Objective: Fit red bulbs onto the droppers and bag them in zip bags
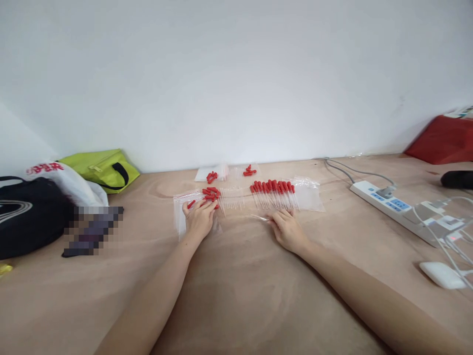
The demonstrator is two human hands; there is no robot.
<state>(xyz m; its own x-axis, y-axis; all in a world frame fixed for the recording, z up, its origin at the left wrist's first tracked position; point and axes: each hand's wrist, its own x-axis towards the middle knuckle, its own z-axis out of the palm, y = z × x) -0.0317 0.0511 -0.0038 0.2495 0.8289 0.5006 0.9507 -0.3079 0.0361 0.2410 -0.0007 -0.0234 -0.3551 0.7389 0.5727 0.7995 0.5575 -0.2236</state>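
My left hand (199,218) rests on a clear plastic bag (180,212), its fingers spread at a pile of red rubber bulbs (211,193). Just right of that pile lies a row of thin clear tubes (233,199) without bulbs. My right hand (286,228) is closed in a pinch on a thin clear tube (259,217) that points left. Beyond it, several tubes with red bulbs on their ends (272,187) lie side by side, partly over another clear bag (310,195).
Two small groups of red bulbs (212,177) (249,171) lie near the wall. At left are a black bag (33,217), a white bag (79,182) and a green bag (98,167). At right are a power strip (388,202), cables, a white case (442,274) and a red bag (443,139).
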